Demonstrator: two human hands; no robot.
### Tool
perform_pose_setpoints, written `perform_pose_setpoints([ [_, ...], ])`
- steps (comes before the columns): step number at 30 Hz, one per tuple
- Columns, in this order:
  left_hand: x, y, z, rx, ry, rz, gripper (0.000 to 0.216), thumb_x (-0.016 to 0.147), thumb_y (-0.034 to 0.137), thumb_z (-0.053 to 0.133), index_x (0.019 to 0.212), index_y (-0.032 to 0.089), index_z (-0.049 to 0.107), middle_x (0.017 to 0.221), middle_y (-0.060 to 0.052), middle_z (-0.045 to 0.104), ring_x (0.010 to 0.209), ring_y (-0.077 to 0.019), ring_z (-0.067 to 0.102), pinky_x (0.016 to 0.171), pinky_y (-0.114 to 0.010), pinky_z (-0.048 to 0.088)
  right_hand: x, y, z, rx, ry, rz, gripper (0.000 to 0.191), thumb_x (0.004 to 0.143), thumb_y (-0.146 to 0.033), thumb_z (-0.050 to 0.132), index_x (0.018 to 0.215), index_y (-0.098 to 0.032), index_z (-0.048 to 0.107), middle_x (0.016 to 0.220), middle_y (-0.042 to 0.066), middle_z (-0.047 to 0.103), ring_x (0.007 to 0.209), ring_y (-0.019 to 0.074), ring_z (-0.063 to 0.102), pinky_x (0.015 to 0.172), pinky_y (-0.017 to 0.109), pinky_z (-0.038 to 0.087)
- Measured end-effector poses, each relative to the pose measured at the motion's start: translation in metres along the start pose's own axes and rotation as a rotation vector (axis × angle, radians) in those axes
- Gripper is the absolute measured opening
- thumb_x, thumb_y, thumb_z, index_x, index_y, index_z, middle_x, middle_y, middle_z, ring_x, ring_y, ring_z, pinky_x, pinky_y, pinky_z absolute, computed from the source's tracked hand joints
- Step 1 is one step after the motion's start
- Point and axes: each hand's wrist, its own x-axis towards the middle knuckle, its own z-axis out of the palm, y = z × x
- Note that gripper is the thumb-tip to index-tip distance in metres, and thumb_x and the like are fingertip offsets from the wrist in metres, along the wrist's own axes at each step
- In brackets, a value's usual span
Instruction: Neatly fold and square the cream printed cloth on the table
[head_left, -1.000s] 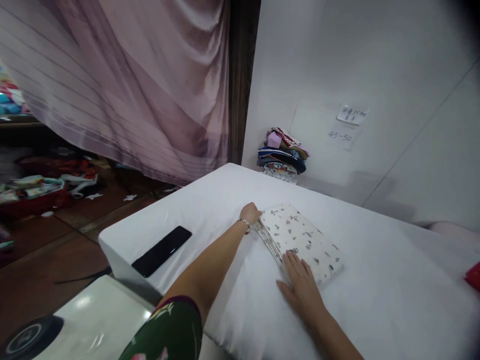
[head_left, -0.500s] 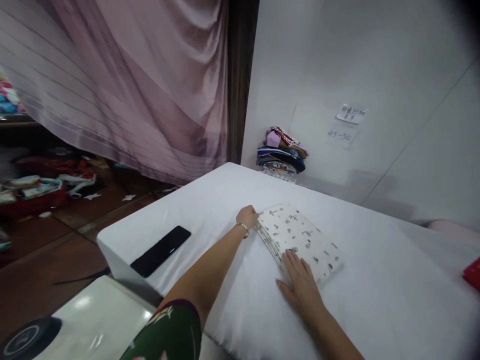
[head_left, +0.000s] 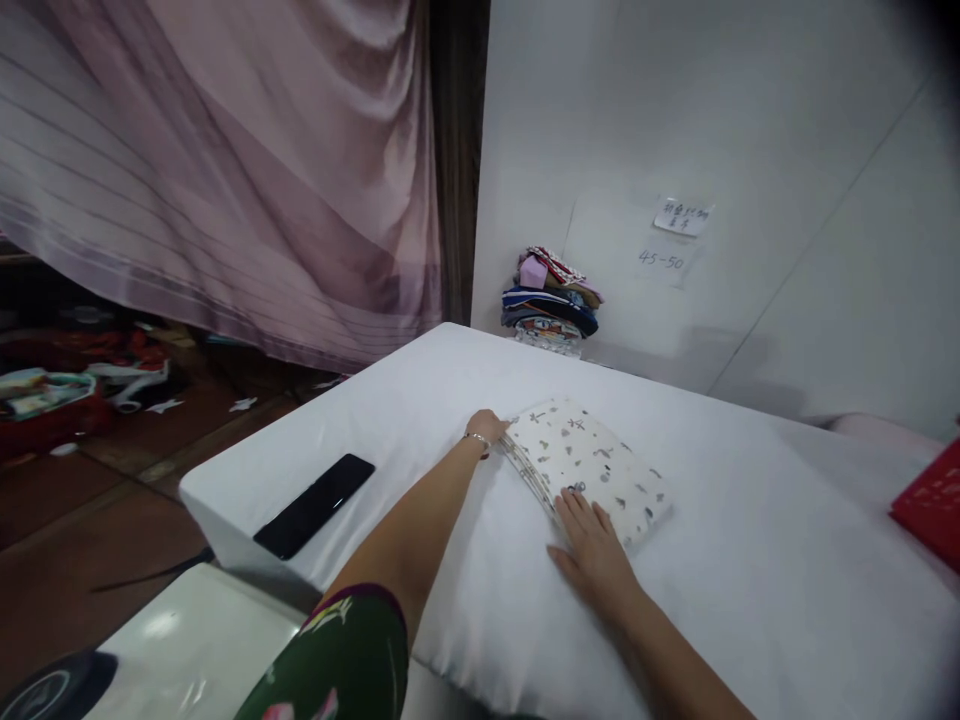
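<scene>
So the left arm is sporting a short dark green sleeve that's ending in a plum-purple hem. Some pale yellowish print is showing up right by that edge, and pink bits are peeking out lower down, getting cut off at the bottom. A slim silvery bracelet is circling the arm just behind the left hand, its finer details getting lost at this size. The right forearm is showing bare.
</scene>
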Motion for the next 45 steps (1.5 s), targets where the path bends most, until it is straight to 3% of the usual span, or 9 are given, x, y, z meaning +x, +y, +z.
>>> perform_pose_setpoints([
  [4, -0.014, 0.010, -0.007, 0.008, 0.086, 0.108, 0.040, 0.083, 0.042, 0.047, 0.108, 0.015, 0.059, 0.114, -0.012, 0.061, 0.101, -0.0214, 0.057, 0.081, -0.027, 0.042, 0.002, -0.001, -0.005, 0.004, -0.042, 0.012, 0.059, 0.084, -0.035, 0.039, 0.138, -0.013, 0.030, 0.145, 0.009, 0.027, 0.134, 0.0249, 0.022, 0.107, 0.045, 0.019],
  [7, -0.037, 0.023, -0.002, 0.009, 0.137, 0.317, 0.042, 0.089, 0.042, 0.035, 0.123, 0.022, 0.049, 0.131, -0.006, 0.049, 0.121, -0.0176, 0.041, 0.101, -0.029, 0.028, 0.002, -0.001, -0.005, 0.007, -0.042, 0.012, 0.060, 0.083, -0.034, 0.041, 0.138, -0.013, 0.030, 0.144, 0.010, 0.028, 0.133, 0.0256, 0.023, 0.106, 0.046, 0.020],
  [11, -0.062, 0.021, 0.020, 0.158, 0.024, 0.740, 0.042, 0.085, 0.047, 0.044, 0.122, 0.029, 0.050, 0.138, -0.001, 0.041, 0.132, -0.0195, 0.027, 0.110, -0.039, 0.009, 0.000, 0.000, 0.002, -0.004, 0.028, -0.014, 0.060, 0.083, -0.033, 0.042, 0.139, -0.014, 0.029, 0.145, 0.011, 0.028, 0.134, 0.0257, 0.022, 0.106, 0.046, 0.021],
  [13, -0.064, 0.011, 0.031, 0.235, 0.008, 0.768, 0.045, 0.087, 0.048, 0.038, 0.126, 0.027, 0.046, 0.141, -0.003, 0.037, 0.133, -0.0213, 0.023, 0.110, -0.044, 0.007, -0.001, -0.001, 0.004, -0.007, 0.043, -0.020, 0.061, 0.083, -0.033, 0.041, 0.139, -0.014, 0.028, 0.145, 0.010, 0.027, 0.134, 0.0256, 0.021, 0.106, 0.046, 0.020],
  [21, -0.053, -0.006, 0.040, 0.300, 0.058, 0.768, 0.049, 0.089, 0.049, 0.029, 0.131, 0.026, 0.041, 0.142, -0.003, 0.035, 0.134, -0.0209, 0.021, 0.110, -0.046, 0.007, 0.005, -0.005, -0.023, 0.144, -0.138, 0.036, 0.065, 0.085, -0.046, 0.038, 0.141, -0.017, 0.021, 0.148, 0.008, 0.017, 0.136, 0.0243, 0.014, 0.109, 0.046, 0.014],
  [32, -0.052, -0.004, 0.038, 0.327, 0.065, 0.764, 0.048, 0.089, 0.047, 0.030, 0.131, 0.027, 0.041, 0.142, -0.002, 0.035, 0.134, -0.0207, 0.023, 0.110, -0.045, 0.007, 0.003, 0.002, -0.035, 0.349, -0.158, 0.026, 0.071, 0.085, -0.055, 0.038, 0.143, -0.020, 0.014, 0.149, 0.006, 0.011, 0.137, 0.0228, 0.008, 0.110, 0.047, 0.008],
  [35, -0.053, 0.001, 0.034, 0.268, 0.048, 0.717, 0.051, 0.087, 0.048, 0.035, 0.131, 0.022, 0.041, 0.142, -0.006, 0.034, 0.134, -0.0226, 0.022, 0.109, -0.046, 0.010, 0.005, 0.032, -0.046, 0.435, -0.026, 0.147, 0.065, 0.086, -0.052, 0.036, 0.141, -0.021, 0.021, 0.149, 0.004, 0.014, 0.137, 0.0205, 0.007, 0.111, 0.045, 0.005],
  [39, -0.055, 0.004, 0.032, 0.053, 0.232, 0.566, 0.048, 0.084, 0.044, 0.041, 0.124, 0.018, 0.048, 0.141, -0.009, 0.036, 0.131, -0.0240, 0.027, 0.108, -0.043, 0.018, 0.008, 0.099, -0.049, 0.588, 0.183, 0.496, 0.057, 0.079, -0.040, 0.052, 0.130, -0.015, 0.045, 0.143, 0.008, 0.032, 0.135, 0.0224, 0.018, 0.111, 0.040, 0.008],
  [45, -0.048, -0.003, 0.035, -0.268, 0.282, 0.156, 0.060, 0.079, 0.044, 0.049, 0.126, 0.008, 0.043, 0.134, -0.017, 0.043, 0.123, -0.0253, 0.040, 0.101, -0.035, 0.035, 0.006, 0.178, -0.048, 0.873, 0.152, 0.792, 0.044, 0.078, -0.036, 0.052, 0.115, -0.012, 0.058, 0.113, 0.013, 0.061, 0.104, 0.0241, 0.057, 0.087, 0.037, 0.047],
])
